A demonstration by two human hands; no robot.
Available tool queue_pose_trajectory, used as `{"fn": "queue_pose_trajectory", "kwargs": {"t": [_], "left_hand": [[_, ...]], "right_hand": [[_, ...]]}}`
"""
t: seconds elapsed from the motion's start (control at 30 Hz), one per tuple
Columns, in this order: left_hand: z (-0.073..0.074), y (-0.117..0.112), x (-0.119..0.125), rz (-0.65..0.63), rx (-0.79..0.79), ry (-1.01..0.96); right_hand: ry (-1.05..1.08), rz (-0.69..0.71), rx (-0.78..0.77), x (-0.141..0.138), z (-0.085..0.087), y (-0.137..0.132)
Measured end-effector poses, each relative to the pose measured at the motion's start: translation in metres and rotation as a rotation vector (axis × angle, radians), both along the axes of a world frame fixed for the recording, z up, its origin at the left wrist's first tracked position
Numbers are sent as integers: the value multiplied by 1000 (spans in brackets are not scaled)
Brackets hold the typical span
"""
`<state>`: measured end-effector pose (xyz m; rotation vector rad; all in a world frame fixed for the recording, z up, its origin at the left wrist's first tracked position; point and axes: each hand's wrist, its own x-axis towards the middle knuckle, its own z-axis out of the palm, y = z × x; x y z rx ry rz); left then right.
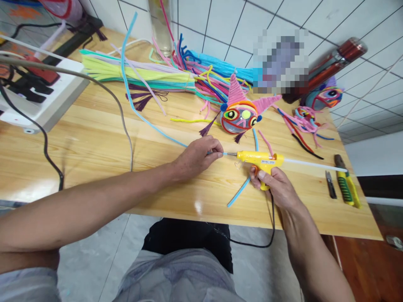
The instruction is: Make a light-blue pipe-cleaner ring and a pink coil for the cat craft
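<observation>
My left hand (198, 157) pinches the end of a long light-blue pipe cleaner (132, 100), which runs back and up toward the wall. My right hand (277, 184) grips the handle of a yellow hot glue gun (260, 158). The gun's metal nozzle points left and meets the tip of the pipe cleaner at my left fingers. A white glue stick (315, 165) juts from the back of the gun. The gun's black cord (264, 239) hangs off the table's front edge.
A pipe-cleaner mask with pink horns (239, 113) lies just behind the hands. Bundles of coloured pipe cleaners (141, 73) lie at the back. A power strip (37, 96) with cables sits left. A utility knife (346, 186) and small clippers (330, 184) lie right. A short blue piece (239, 192) lies under the gun.
</observation>
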<state>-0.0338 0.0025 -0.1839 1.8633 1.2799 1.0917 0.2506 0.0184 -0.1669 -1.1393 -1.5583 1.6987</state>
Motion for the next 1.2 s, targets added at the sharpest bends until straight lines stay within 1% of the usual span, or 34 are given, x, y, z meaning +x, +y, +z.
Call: {"fn": "queue_pose_trajectory", "kwargs": {"t": [0.23, 0.57, 0.83, 1.2], "left_hand": [[1, 0, 0, 5, 3, -4], [0, 1, 0, 2, -5, 11], [2, 1, 0, 2, -13, 11], [1, 1, 0, 3, -9, 11]], "right_hand": [[-14, -5, 8, -1, 2, -1], [-60, -7, 29, -1, 2, -1], [-59, -17, 21, -5, 6, -2], [-43, -11, 7, -4, 5, -1]]}}
